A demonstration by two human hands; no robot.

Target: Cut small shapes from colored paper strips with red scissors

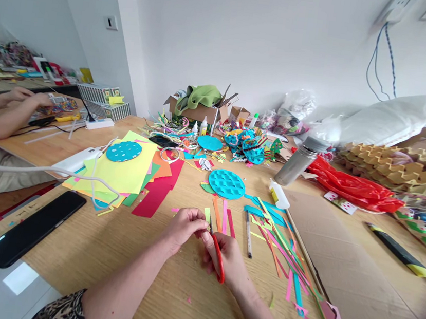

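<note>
Over the front middle of the table, my left hand (188, 225) is closed, its thumb and fingers pinched at a light-green paper strip (207, 212) whose lower part the fingers hide. Close beside it, my right hand (229, 262) grips red-handled scissors (220, 265); their blades point up toward the left fingertips. Just beyond the hands lie an orange strip (216, 215), a pink strip (224, 216) and a red strip (230, 223). A blue scalloped paper disc (226, 184) lies behind them, and a pen (248, 235) is to their right.
Colored paper sheets (118, 168) and a black phone (35, 228) are at left, with a white cable (59, 173). At right are loose paper strips (283, 246), cardboard (339, 268), a utility knife (399, 249) and a metal bottle (295, 164). Another person's hands (30, 98) work far left.
</note>
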